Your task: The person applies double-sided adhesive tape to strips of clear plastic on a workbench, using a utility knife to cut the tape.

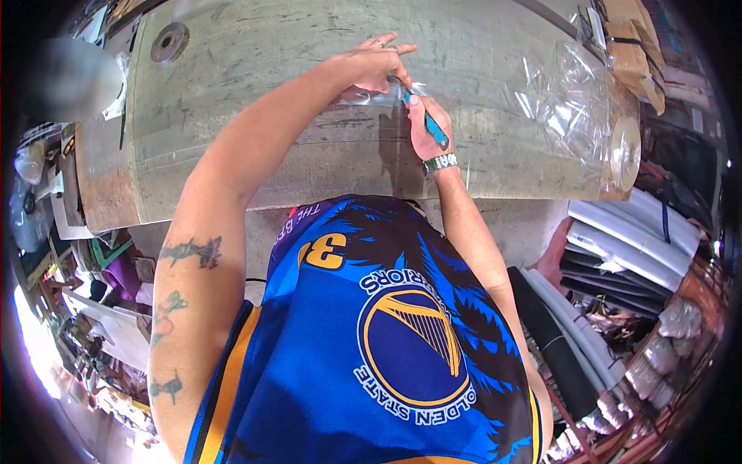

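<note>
My right hand [427, 127] is closed around a blue utility knife [435, 130], its front end pointing away from me at the worktable [309, 155]. Just beyond it, my left hand [379, 66] lies on a strip of clear plastic film [367, 98], with some fingers stretched out to the right and one pointing down close to the knife's tip. The blade itself is too small to make out. Part of the film is hidden under my left hand.
A round metal disc [169, 42] lies at the table's far left. Crumpled clear plastic [568, 100] and a roll of clear tape [625, 147] are on the right. Cardboard [638, 50] stands at the far right corner. Rolled sheets [634, 232] are stacked beside the table.
</note>
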Action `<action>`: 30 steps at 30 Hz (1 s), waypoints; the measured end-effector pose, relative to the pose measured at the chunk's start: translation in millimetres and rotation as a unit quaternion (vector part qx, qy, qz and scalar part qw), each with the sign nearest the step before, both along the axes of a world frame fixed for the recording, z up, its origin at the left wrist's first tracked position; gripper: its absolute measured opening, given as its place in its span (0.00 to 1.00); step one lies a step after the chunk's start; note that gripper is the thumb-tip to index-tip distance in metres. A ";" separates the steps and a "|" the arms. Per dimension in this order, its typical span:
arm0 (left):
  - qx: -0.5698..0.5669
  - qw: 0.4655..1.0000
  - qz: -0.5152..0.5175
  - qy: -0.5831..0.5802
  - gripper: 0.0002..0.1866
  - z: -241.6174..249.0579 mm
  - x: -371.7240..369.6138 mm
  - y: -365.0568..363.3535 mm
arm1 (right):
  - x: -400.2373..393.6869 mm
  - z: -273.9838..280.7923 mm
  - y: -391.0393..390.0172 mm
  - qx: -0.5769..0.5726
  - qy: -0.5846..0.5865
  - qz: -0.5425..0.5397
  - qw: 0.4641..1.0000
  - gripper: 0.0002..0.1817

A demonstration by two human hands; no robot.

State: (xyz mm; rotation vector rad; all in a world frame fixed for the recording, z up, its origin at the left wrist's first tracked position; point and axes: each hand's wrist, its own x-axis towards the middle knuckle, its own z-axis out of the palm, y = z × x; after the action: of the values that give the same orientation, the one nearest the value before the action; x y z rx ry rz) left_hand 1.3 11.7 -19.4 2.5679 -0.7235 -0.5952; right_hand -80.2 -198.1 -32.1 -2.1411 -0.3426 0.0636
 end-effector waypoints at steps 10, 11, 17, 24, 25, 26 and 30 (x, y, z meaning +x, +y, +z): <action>0.005 1.000 0.011 0.005 0.30 -0.4 -0.5 -1.8 | 6.6 -5.8 0.6 -0.008 -0.016 0.017 1.000 0.19; 0.007 1.000 0.012 0.006 0.30 -0.4 -0.7 -1.9 | 6.1 -4.6 1.2 -0.008 -0.021 0.019 1.000 0.19; 0.014 1.000 0.009 0.003 0.31 1.1 -1.3 -2.0 | 8.8 -6.3 7.4 -0.029 -0.059 0.014 0.998 0.13; 0.027 1.000 0.008 0.006 0.32 6.6 -1.0 -2.5 | 14.5 -3.6 16.3 -0.023 -0.092 0.011 0.995 0.10; 0.029 0.999 0.009 0.010 0.32 5.5 -1.1 -3.0 | 12.2 3.0 16.3 -0.033 -0.088 0.019 0.995 0.10; 0.032 0.999 0.010 0.013 0.32 4.8 -0.7 -3.4 | 7.5 5.9 15.5 -0.049 -0.080 0.019 0.995 0.11; 0.039 0.999 0.008 0.021 0.32 5.3 0.0 -5.1 | -15.3 17.3 9.2 -0.098 -0.041 0.031 0.994 0.12</action>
State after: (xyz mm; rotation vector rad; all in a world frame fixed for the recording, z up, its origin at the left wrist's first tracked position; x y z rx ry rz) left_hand 1.3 6.6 -14.1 2.6217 -0.6790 -0.6822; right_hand -95.5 -188.9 -14.9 -2.3327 -0.4672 0.0456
